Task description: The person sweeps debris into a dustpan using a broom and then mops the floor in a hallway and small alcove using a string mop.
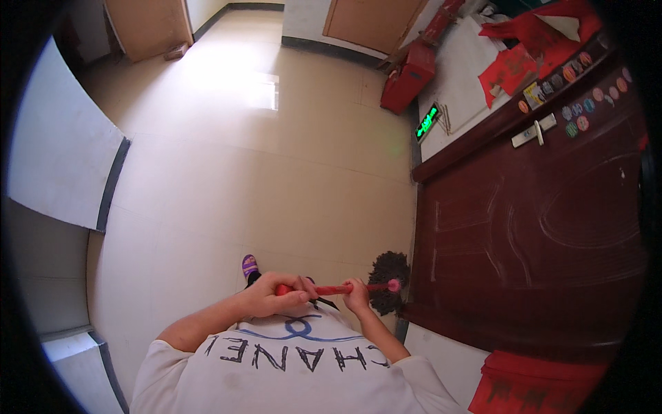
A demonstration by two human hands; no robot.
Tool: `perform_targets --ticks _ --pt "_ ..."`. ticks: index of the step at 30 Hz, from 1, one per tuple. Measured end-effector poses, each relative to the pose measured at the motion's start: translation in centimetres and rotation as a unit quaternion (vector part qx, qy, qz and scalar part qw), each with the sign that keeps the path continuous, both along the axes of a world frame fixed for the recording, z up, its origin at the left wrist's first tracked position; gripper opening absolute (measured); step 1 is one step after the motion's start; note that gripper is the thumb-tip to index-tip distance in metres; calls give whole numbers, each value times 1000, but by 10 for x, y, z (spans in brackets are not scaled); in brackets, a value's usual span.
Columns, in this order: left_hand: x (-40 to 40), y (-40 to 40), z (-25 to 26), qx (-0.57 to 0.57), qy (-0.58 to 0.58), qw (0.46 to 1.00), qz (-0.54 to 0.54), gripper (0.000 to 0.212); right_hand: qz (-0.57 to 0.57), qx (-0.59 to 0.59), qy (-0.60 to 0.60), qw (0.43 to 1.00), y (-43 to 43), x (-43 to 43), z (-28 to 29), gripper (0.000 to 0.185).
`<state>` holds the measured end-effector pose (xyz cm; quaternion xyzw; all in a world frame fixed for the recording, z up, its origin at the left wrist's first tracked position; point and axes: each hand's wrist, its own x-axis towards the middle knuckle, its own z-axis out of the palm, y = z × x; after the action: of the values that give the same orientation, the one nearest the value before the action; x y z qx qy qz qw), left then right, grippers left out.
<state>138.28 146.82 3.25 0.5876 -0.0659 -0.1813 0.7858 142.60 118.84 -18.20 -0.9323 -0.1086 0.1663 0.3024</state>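
Note:
A mop with a red handle (331, 290) is held across the front of my white shirt (289, 372). My left hand (274, 296) wraps around the handle near its upper end. Farther down, my right hand (356, 295) grips the same handle on the side towards the door. The dark grey mop head (389, 264) rests on the tiled floor, close to the foot of the dark red door (517, 248). A pink joint (394, 285) links handle and strands. One of my feet in a purple sandal (250, 265) shows beyond my left hand.
Beige floor tiles (258, 181) stretch ahead, with a bright reflection. A red box (408, 77) stands by the right wall, near a lit green exit sign (427, 122). The door has a metal handle (535, 130). White walls (67, 150) with dark skirting stand on the left.

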Motion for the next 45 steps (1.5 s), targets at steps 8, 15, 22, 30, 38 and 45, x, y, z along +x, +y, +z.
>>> perform_targets --ticks 8,15,22,30,38,45 --pt "-8 88 50 36 -19 993 113 11 79 41 26 996 117 26 36 14" --pt "-34 146 96 84 -41 962 258 14 169 77 45 982 222 33 60 12" --pt "-71 192 118 135 -181 907 356 12 280 132 41 950 320 29 89 13" --pt "-101 211 140 234 -250 850 400 17 354 197 38 914 404 11 98 13" --pt "-89 208 136 291 -285 851 332 24 379 200 59 902 419 25 101 13" --pt "-68 230 148 358 -306 836 281 35 390 196 52 898 415 44 107 19"
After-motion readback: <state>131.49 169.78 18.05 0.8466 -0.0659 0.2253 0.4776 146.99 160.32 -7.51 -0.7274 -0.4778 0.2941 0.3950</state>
